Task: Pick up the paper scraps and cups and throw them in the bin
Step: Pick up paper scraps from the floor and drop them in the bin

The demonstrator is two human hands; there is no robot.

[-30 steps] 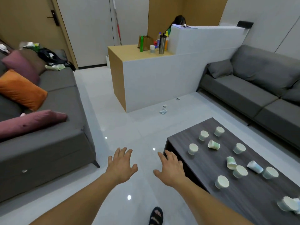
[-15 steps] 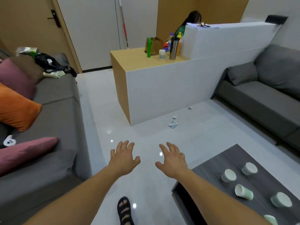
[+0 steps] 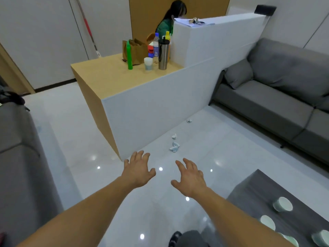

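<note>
Crumpled paper scraps [image 3: 174,147] lie on the white tiled floor near the foot of the counter, with one smaller scrap [image 3: 189,120] farther back. Pale green paper cups [image 3: 283,204] stand on the dark coffee table [image 3: 249,189] at the lower right. My left hand [image 3: 138,169] and my right hand [image 3: 191,177] are stretched out in front of me over the floor, fingers spread, holding nothing. Both hands are short of the scraps. No bin is in view.
A white and wood counter [image 3: 142,104] stands ahead, with bottles, a steel flask and a paper bag on top; a person sits behind it. Grey sofas line the left [image 3: 16,166] and right [image 3: 270,104] sides. My sandalled foot [image 3: 175,237] shows below.
The view has moved forward and left toward the counter; the scraps are nearer and larger. Most of the coffee table has slid out of frame. Both hands stay open and spread.
</note>
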